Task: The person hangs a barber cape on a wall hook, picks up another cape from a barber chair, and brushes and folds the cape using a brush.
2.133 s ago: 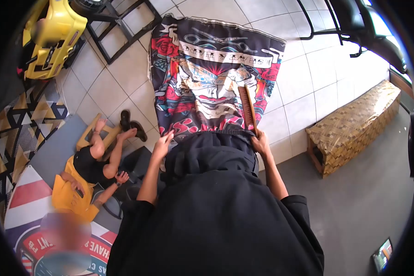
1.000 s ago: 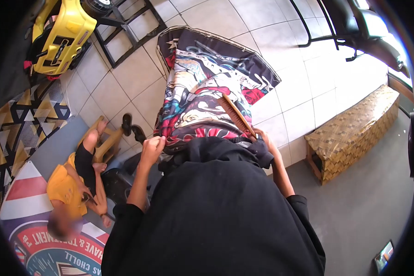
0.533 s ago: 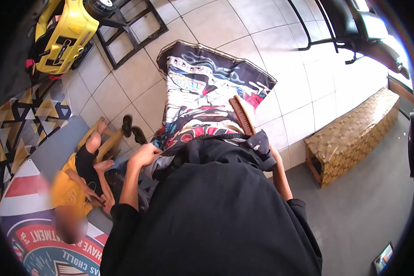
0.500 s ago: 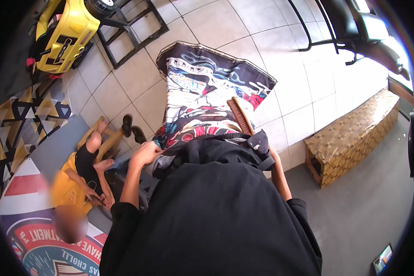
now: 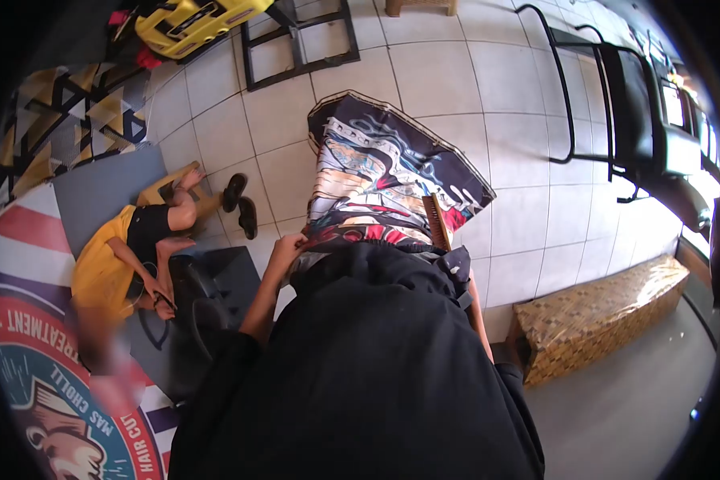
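Note:
A colourful printed apron (image 5: 384,172) with a dark border hangs from my waist over the tiled floor. My left hand (image 5: 290,246) is closed at the apron's left edge, pinching its cloth near the waistband. A wooden brush (image 5: 436,220) with brown bristles stands up at the right side of the apron, its lower end hidden by the waistband. Beside it bulges a small black cloth bundle (image 5: 456,264). My right forearm runs down at the right of my waist, but the fingers of that hand are hidden behind the bundle.
At left a person in a yellow shirt (image 5: 104,256) sits with a phone; dark sandals (image 5: 248,216) lie nearby. A black metal frame (image 5: 300,48) and yellow toy car (image 5: 192,28) are ahead. A black chair (image 5: 636,112) and woven-pattern box bench (image 5: 600,320) are at right.
The view has turned, shifting the room's objects. My left hand has moved up along the apron's edge. Earlier my right hand showed beside the brush; now it is hidden. The apron has narrowed.

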A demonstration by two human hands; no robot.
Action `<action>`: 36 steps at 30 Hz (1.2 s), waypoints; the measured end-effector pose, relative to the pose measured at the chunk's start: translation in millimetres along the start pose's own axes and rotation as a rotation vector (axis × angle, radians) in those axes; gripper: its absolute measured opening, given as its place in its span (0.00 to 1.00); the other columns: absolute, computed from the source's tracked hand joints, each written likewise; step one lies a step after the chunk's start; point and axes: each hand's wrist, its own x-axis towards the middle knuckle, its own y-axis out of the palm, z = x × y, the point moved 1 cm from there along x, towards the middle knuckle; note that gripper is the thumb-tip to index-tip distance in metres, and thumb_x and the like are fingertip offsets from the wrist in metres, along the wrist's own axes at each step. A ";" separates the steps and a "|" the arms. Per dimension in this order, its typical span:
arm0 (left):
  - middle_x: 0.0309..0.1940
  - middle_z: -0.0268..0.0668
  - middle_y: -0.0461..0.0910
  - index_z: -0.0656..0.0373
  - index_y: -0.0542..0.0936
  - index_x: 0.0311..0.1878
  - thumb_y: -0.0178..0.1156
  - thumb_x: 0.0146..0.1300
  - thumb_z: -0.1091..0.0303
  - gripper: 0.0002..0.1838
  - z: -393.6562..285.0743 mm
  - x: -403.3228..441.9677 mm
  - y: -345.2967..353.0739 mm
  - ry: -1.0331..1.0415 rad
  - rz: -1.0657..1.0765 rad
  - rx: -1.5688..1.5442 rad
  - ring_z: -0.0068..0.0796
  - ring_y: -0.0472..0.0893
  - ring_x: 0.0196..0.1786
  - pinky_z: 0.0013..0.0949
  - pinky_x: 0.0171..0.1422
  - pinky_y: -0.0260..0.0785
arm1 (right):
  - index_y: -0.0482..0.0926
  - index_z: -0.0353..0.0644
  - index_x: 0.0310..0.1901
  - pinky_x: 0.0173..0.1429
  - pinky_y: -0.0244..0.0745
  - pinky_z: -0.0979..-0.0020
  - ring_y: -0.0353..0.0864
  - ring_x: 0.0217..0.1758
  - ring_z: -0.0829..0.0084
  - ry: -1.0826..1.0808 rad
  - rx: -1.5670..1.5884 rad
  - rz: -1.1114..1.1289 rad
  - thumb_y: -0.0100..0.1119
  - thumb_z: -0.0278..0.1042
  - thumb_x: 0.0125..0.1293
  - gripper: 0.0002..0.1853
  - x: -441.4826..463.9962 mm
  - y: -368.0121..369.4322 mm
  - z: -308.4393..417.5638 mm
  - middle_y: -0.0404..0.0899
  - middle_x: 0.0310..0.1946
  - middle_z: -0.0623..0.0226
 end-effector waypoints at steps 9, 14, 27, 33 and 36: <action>0.31 0.37 0.81 0.60 0.80 0.44 0.53 0.54 0.78 0.14 25.1 19.8 1.5 0.104 0.160 -0.220 0.22 0.76 0.34 0.30 0.41 0.69 | 0.77 0.39 0.39 0.32 0.69 0.61 0.80 0.29 0.60 -0.149 -0.058 -0.169 0.56 0.38 0.62 0.11 46.7 -22.0 38.8 0.78 0.25 0.53; 0.30 0.49 0.80 0.60 0.82 0.39 0.57 0.48 0.76 0.13 1.0 32.5 -22.4 0.151 0.226 0.173 0.35 0.81 0.34 0.34 0.41 0.69 | 0.78 0.42 0.37 0.32 0.70 0.66 0.76 0.26 0.68 -0.420 0.023 -0.494 0.53 0.33 0.61 0.07 63.6 -52.4 117.9 0.77 0.23 0.61; 0.24 0.42 0.77 0.61 0.81 0.32 0.62 0.52 0.72 0.05 -179.4 36.6 -178.4 0.731 -0.851 0.101 0.41 0.77 0.25 0.38 0.34 0.70 | 0.78 0.37 0.38 0.34 0.69 0.74 0.76 0.28 0.76 -0.859 0.363 -0.813 0.52 0.27 0.62 0.06 -11.1 -168.0 322.9 0.78 0.25 0.66; 0.26 0.44 0.76 0.61 0.71 0.44 0.52 0.63 0.74 0.07 -225.4 7.5 -184.0 0.863 -0.925 -0.116 0.46 0.77 0.28 0.36 0.35 0.69 | 0.77 0.35 0.38 0.31 0.64 0.79 0.70 0.26 0.84 -0.944 0.542 -0.915 0.52 0.31 0.66 0.09 -54.7 -183.6 346.1 0.74 0.23 0.72; 0.27 0.46 0.76 0.60 0.69 0.45 0.48 0.65 0.74 0.07 -185.4 30.0 -157.0 0.767 -0.619 -0.053 0.43 0.79 0.30 0.35 0.35 0.69 | 0.77 0.36 0.33 0.21 0.54 0.79 0.60 0.18 0.87 -0.804 0.639 -0.666 0.52 0.35 0.66 0.11 -41.6 -162.3 310.9 0.68 0.18 0.78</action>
